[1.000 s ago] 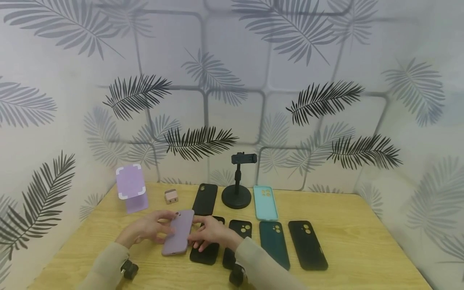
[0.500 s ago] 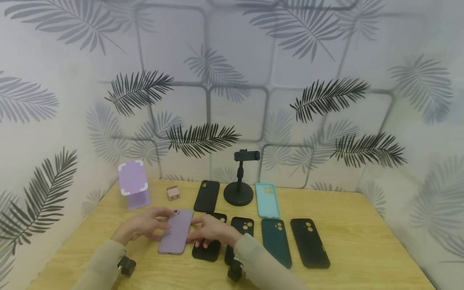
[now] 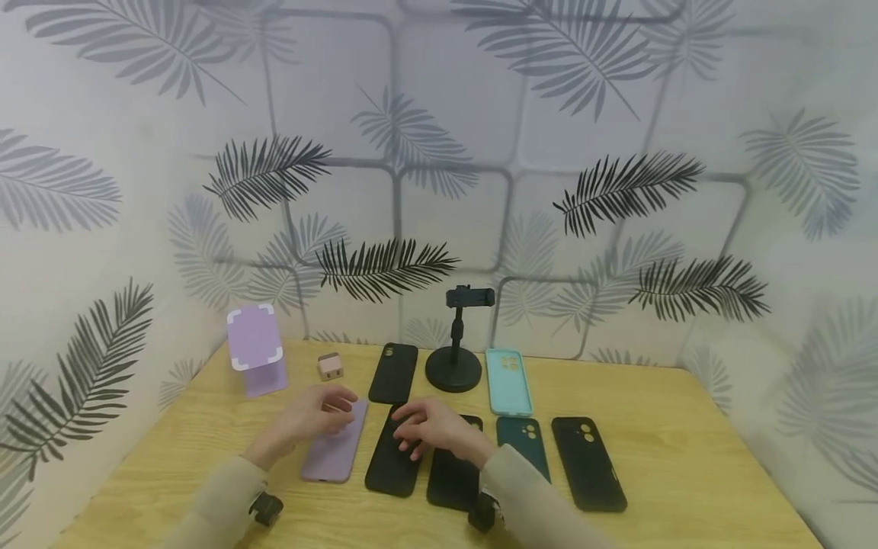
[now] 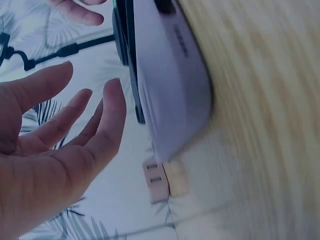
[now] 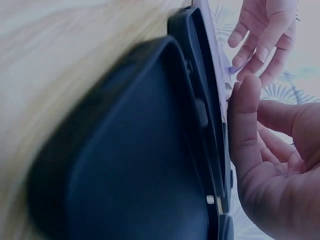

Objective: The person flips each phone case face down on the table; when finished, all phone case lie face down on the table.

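A lilac phone case (image 3: 336, 451) lies on the table at the left of the front row; whether a phone is in it, I cannot tell. My left hand (image 3: 317, 421) hovers over its upper part with fingers loosely bent, and the left wrist view shows a gap between the fingertips and the case (image 4: 175, 85). My right hand (image 3: 442, 431) hangs above a black phone case (image 3: 392, 465), holding nothing and partly hiding it. In the right wrist view, another black case (image 5: 135, 150) fills the foreground, its hollow inside showing, with my right hand (image 5: 275, 160) beside it.
Further right lie a black case (image 3: 454, 480), a dark teal case (image 3: 524, 450) and a black case (image 3: 588, 465). Behind stand a lilac stand (image 3: 255, 343), a pink charger plug (image 3: 331, 367), a black case (image 3: 394, 374), a black phone holder (image 3: 454, 370) and a turquoise case (image 3: 509, 385).
Both hands have let go of the lilac case's sides and lifted off it. The right hand has moved right, over the black case. The lilac case has stayed flat since half a second ago.
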Demonstrator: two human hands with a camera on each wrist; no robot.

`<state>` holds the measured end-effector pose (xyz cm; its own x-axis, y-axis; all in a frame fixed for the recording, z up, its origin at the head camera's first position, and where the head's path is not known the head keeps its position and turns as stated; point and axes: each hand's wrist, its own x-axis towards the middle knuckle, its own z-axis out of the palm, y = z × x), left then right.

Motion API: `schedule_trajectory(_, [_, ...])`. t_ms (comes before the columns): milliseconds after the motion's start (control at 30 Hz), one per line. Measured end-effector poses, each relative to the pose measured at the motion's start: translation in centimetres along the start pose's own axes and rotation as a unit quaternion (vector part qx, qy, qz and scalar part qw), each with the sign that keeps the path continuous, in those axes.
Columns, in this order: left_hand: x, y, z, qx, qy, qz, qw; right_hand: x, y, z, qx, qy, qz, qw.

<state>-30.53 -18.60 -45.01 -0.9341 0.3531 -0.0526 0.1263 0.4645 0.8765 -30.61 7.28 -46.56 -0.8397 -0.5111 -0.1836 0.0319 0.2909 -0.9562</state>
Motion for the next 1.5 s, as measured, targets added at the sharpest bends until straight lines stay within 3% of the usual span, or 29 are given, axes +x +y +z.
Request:
schedule_trajectory(233, [1.0, 0.8, 2.7, -0.04, -0.063, 0.038, 0.9965, -1.4, 0.7, -3.0, -0.015, -0.002, 0.0, 1.0])
schedule_trajectory(400, [1.5, 1.2, 4.0, -0.051, -0.074, 0.017, 0.9958, -1.7, 1.2, -4.7, -0.039, -0.014, 0.0, 0.999])
schedule_trajectory(700, [1.4, 1.9, 5.6, -0.039, -0.055, -0.022, 0.9975, -1.9, 1.2, -5.2, -0.054, -0.023, 0.011, 0.998])
schedule_trajectory(867, [1.3, 1.8, 5.8, -0.069, -0.024, -0.042, 0.9965, -2.0, 1.3, -5.1, -0.056, -0.024, 0.013, 0.998])
schedule_trajectory(1133, [1.3, 2.1, 5.6, -0.168, -0.002, -0.028, 0.9855, -2.0, 1.0, -4.1, -0.042, -0.034, 0.012, 0.998])
schedule_trajectory(1500, [0.7, 2.7, 6.4, -0.226, -0.018, -0.02, 0.9736, -1.8, 1.4, -2.8, 0.006, -0.075, 0.01, 0.997])
